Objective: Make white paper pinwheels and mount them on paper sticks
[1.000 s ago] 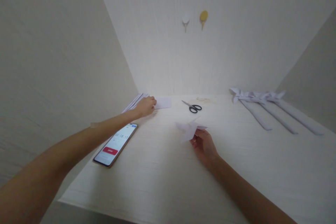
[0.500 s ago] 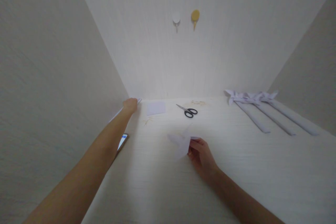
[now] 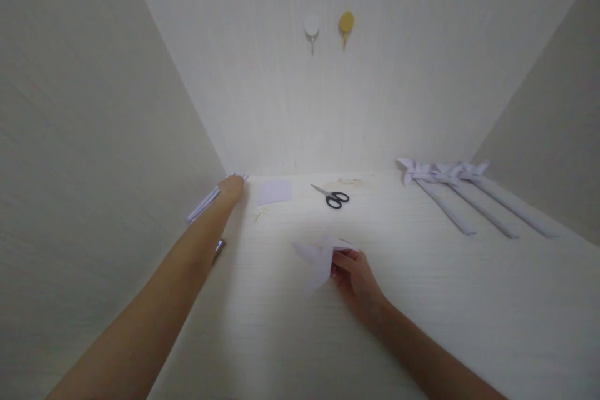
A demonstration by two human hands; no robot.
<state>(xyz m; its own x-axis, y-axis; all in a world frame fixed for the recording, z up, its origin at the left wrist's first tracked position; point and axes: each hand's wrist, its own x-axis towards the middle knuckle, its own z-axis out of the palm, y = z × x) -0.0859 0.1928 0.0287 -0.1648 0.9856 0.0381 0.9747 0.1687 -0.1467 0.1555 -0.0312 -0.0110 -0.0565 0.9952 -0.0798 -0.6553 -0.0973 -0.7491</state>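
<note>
My right hand (image 3: pixel 359 278) pinches a white paper pinwheel (image 3: pixel 321 259) by one side, just above the middle of the tabletop. Its pointed blades spread to the left of my fingers, and part of it is blurred. At the far left corner, my left hand (image 3: pixel 232 189) is closed over rolled white paper sticks (image 3: pixel 202 205) lying along the left wall. Most of its fingers are turned away from view, so how many sticks it grips does not show.
Scissors (image 3: pixel 332 197) with black handles lie near the back wall, beside a square paper sheet (image 3: pixel 274 192). Rubber bands (image 3: pixel 350 182) are behind them, others (image 3: pixel 261 214) nearer. Three finished pinwheels on sticks (image 3: pixel 445 206) lie right. My left forearm partly covers a phone (image 3: pixel 219 249).
The view has shifted slightly. My left hand stays at the corner, and more of the paper sticks shows beside it. The pinwheel in my right hand has tilted a little.
</note>
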